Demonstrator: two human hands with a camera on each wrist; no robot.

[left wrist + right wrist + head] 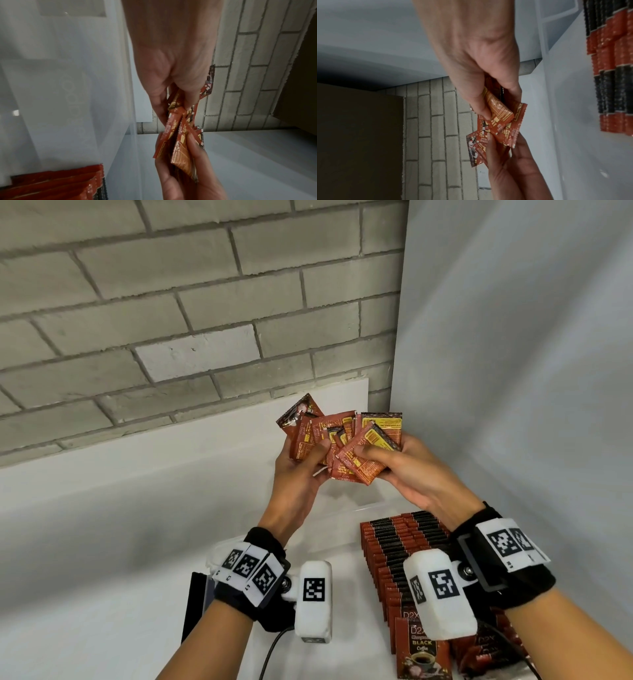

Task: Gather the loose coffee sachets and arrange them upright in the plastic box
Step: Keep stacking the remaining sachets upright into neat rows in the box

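- My left hand (pixel 301 470) and right hand (pixel 407 470) are together, both pinching a fanned bunch of coffee sachets (pixel 342 440).
- Below, the plastic box (pixel 342 510) holds upright sachet rows (pixel 404 546).

From my head view, the right wrist camera (pixel 440 599) covers part of the packed sachet rows (pixel 394 546), and the frame's bottom edge cuts off the nearest sachets. The plastic box (pixel 346 510) is so clear I can barely trace its walls. The small print on the loose sachets (pixel 337 446) is too fine to read. A dark object (pixel 195 604) at lower left sits half behind my left wrist; I cannot identify it. Both wrist views are blurred.
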